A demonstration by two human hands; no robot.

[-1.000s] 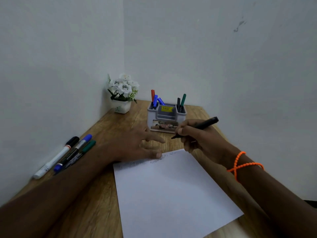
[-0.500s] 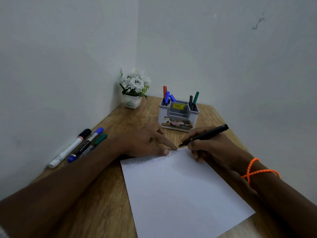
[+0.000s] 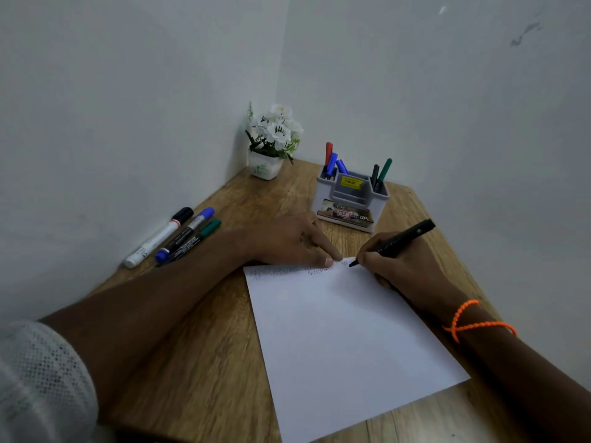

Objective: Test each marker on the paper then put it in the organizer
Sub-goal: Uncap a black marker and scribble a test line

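Organizer: left compartment holds one red and two blue markers; right holds one black, one green. My right hand pinches the black marker, tip on the paper. My left hand presses the sheet's top edge, fingers flat.

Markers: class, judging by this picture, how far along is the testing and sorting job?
Done: five markers stand in the organizer, and scribbles line the paper's top edge. In hand: the right hand holds a black marker with its tip on the paper, while the left hand presses the sheet flat. Left: three markers lie by the wall, not yet tested.
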